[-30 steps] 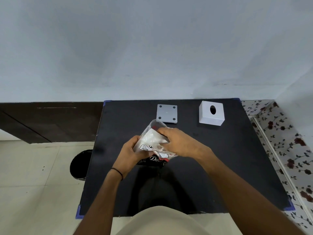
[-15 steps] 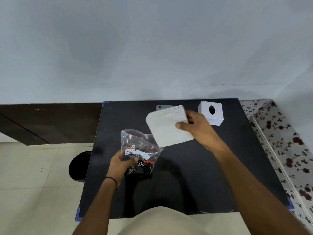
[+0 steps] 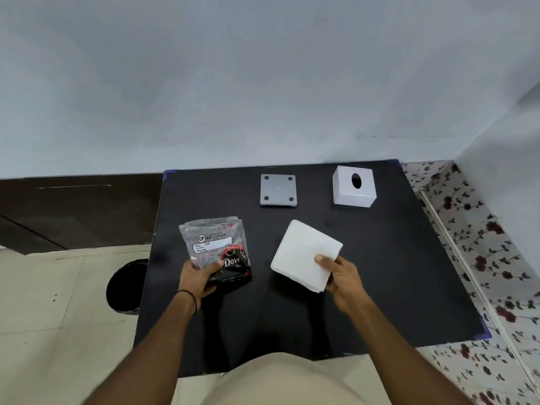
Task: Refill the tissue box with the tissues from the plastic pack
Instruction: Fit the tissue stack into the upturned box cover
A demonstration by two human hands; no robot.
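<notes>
Black matte table point(image 3: 380, 273) against a plain pale grey wall, square top with blue tape at the corners. One stack of white tissues point(image 3: 304, 252), soft folded paper, square, slightly tilted like a diamond, sits near the middle of the table; whether it rests flat or is lifted a bit I cannot tell. Right hand point(image 3: 344, 276) pinches its near right corner, thumb on top, fingers curled under. One plastic pack point(image 3: 216, 247), crinkly clear film with a white label and black-red print at its lower end, now looks flat and emptied, lies left of the tissues, apart from them. Left hand point(image 3: 198, 276) clamps its lower edge, thumb over the film; thin black band on that wrist. One tissue box point(image 3: 353, 187), white glossy cube with a single oval slot on top, stands at the far right of the table, well apart from the stack. One grey square base plate point(image 3: 278, 190), flat, rigid, with four dark round dots at its corners, lies left of the box, not touching it. Floor: cream tiles left, with one round black bin point(image 3: 125, 287) beside the table; floral-patterned surface right.
</notes>
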